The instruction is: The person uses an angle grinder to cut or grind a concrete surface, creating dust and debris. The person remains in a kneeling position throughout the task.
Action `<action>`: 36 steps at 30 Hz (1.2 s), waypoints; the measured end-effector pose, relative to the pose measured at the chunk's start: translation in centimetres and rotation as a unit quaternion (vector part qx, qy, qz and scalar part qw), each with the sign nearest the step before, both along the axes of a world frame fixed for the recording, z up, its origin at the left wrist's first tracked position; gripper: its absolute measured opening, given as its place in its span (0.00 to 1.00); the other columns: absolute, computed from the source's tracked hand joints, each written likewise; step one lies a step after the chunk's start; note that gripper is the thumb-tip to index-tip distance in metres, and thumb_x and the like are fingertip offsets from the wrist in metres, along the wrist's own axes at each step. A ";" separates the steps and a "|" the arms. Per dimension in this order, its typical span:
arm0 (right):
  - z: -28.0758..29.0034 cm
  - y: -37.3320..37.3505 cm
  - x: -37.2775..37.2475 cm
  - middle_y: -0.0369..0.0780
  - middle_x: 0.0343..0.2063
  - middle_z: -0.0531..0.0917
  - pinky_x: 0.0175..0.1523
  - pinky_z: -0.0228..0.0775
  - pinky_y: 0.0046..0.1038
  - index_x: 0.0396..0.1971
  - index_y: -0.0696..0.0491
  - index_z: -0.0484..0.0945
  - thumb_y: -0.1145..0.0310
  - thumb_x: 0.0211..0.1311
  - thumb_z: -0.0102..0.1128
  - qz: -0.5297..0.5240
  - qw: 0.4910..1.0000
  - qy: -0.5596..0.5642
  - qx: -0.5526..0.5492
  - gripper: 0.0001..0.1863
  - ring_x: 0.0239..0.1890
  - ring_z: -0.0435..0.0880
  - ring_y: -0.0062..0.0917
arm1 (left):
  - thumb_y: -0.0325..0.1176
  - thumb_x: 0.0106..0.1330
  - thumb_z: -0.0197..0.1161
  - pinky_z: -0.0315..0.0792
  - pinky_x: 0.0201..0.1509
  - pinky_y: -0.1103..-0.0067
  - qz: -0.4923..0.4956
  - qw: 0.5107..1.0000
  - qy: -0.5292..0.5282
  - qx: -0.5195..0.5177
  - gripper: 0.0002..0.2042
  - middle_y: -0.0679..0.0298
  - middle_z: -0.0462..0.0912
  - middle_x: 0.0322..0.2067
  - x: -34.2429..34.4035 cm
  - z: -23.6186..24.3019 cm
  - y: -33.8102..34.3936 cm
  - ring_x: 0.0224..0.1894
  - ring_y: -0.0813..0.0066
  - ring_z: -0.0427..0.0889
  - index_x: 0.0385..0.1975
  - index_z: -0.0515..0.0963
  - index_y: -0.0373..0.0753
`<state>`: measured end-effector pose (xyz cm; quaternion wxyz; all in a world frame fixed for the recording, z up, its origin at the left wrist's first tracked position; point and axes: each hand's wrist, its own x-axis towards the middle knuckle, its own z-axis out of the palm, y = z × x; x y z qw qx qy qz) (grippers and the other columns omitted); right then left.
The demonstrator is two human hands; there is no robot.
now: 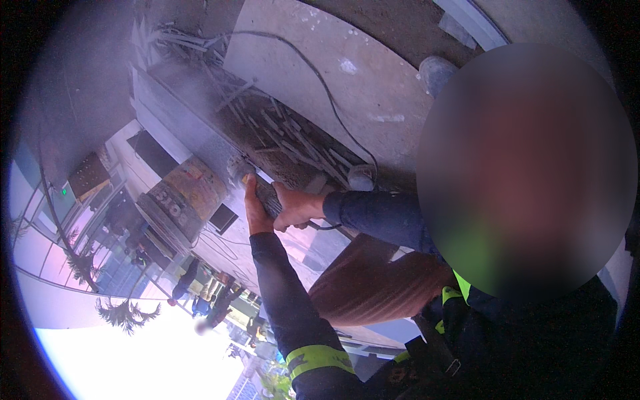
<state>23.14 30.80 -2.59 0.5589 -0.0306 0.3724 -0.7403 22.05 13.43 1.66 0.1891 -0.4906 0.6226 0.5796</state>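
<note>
Both of my hands are wrapped round a dark corded power tool that looks like an angle grinder (268, 198). My left hand (257, 212) cups its front part, with the fingers closed along its side. Behind it, my right hand (299, 208) grips the body. A grey rounded end (237, 168) of the grinder sits at the edge of a long pale grey slab (213, 139). Whether its disc touches the slab I cannot tell, since haze and blur cover that spot. Pale dust hangs beyond it. A dark cord runs from the grinder beneath my right wrist.
A stained bucket (183, 197) stands close beside my left hand. Loose narrow strips (283, 130) litter the ground along the slab, next to a wide pale board (327, 73) crossed by a cable (313, 70). My brown-trousered leg (380, 283) is near my forearms. Several people (217, 303) appear farther off.
</note>
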 end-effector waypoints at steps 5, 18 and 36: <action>0.5 0.1 -0.5 0.45 0.25 0.81 0.18 0.68 0.30 0.70 0.66 0.46 0.71 0.49 0.75 0.010 1.000 0.010 0.000 0.55 0.17 0.78 0.25 | 0.57 0.76 0.61 0.87 0.42 0.65 0.005 1.000 0.012 0.008 0.25 0.57 0.87 0.40 -0.2 0.0 -0.5 0.36 0.61 0.90 0.56 0.76 0.40; 1.5 1.3 -0.3 0.46 0.28 0.81 0.19 0.68 0.31 0.75 0.67 0.40 0.70 0.50 0.75 0.022 1.000 -0.001 -0.007 0.60 0.19 0.79 0.27 | 0.55 0.77 0.61 0.87 0.42 0.67 0.020 0.999 -0.010 0.036 0.23 0.58 0.87 0.39 1.5 -0.4 -2.9 0.36 0.63 0.90 0.55 0.77 0.40; 0.4 0.9 0.3 0.45 0.26 0.82 0.18 0.68 0.30 0.73 0.67 0.42 0.72 0.47 0.75 0.016 1.000 -0.002 -0.008 0.59 0.17 0.78 0.25 | 0.56 0.77 0.60 0.87 0.39 0.66 0.018 1.000 0.005 0.008 0.23 0.57 0.88 0.38 0.7 0.6 1.4 0.33 0.62 0.90 0.53 0.77 0.39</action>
